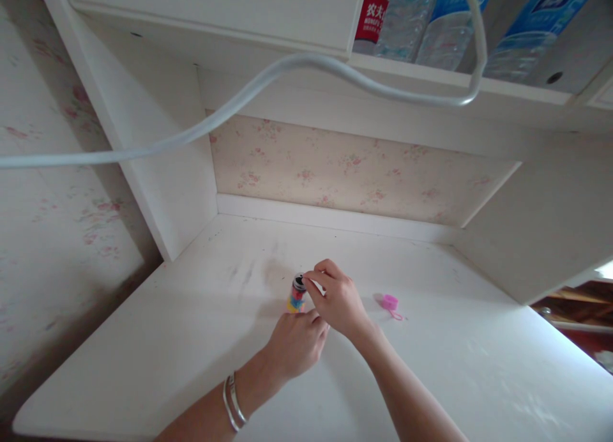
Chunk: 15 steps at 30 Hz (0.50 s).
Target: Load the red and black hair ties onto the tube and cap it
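Note:
A small, brightly coloured can [296, 297] stands upright on the white desktop, its dark round top facing up. My left hand [297, 343] is closed around its lower part, which the fingers hide. Above it, my right hand [336, 295] is closed in a pinch, with thumb and fingertip at the rim of the can's top. Anything between those fingertips is too small to make out. To the right of my hands, apart from them, lies a pink cap [389, 301] with a thin pink loop.
The white desktop [215, 340] is bounded by side panels and a flowered back wall [306, 167]. A pale cable [306, 60] hangs across the upper view. Several plastic bottles [450, 30] stand on the shelf above. The desk's rounded corner [23, 416] is at the lower left.

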Motion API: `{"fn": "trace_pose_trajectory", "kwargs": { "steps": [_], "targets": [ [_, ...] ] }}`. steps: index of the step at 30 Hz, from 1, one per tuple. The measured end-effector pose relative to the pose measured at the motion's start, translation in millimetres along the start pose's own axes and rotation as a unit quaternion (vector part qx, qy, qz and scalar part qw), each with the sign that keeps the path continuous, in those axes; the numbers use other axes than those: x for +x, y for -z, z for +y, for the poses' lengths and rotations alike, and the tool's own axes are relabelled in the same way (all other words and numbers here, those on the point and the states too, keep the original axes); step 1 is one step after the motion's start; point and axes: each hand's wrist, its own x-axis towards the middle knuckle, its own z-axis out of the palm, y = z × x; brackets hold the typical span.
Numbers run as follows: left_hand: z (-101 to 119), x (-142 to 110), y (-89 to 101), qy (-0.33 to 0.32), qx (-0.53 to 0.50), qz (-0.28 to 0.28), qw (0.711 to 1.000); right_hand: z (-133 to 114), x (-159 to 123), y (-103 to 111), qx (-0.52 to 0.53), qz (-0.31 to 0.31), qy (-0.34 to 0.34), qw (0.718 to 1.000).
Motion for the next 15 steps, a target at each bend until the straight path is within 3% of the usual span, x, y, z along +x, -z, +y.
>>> {"fn": "trace_pose_trajectory", "kwargs": {
  "steps": [8, 15],
  "targets": [
    [0.1, -0.7, -2.3, -0.013, -0.005, 0.015, 1.000, 1.7, 6.9, -4.5, 0.109, -0.038, -0.043, 0.992],
    [-0.9, -1.0, -3.4, -0.036, -0.009, 0.066, 0.997, 4.9, 3.9, -5.1, 0.109, -0.059, -0.045, 0.991]
  ]
}}
